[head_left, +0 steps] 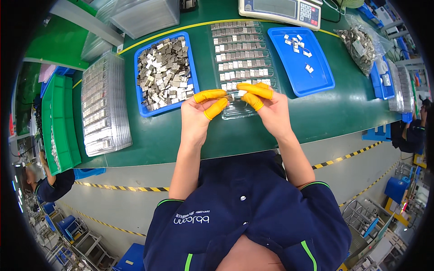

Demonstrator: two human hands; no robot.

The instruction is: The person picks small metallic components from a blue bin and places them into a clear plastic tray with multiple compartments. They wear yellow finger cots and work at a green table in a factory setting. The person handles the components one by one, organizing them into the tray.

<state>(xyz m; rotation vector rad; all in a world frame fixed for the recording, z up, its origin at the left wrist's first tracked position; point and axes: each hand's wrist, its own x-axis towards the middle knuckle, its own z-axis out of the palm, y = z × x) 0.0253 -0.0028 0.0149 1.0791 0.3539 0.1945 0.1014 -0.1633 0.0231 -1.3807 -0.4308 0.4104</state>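
My left hand (202,108) and my right hand (266,103) meet over the near end of a clear plastic tray (239,112), with yellow finger cots on thumbs and fingers. The right fingers are pinched on a small white block (242,93), which looks like a connector. Against its left side, my left thumb and forefinger close on a small greyish metal piece (230,97), mostly hidden by the fingertips. Whether the two pieces are joined I cannot tell. Beyond the hands, rows of small grey-and-white parts (242,64) fill the tray.
Left of the tray, a blue bin (195,77) holds loose metal-and-white parts. Farther left are stacked clear trays (118,113) and a green bin (68,122). A blue tray (312,81) with several white parts lies right, below a scale (280,11). A parts bag (361,49) sits far right.
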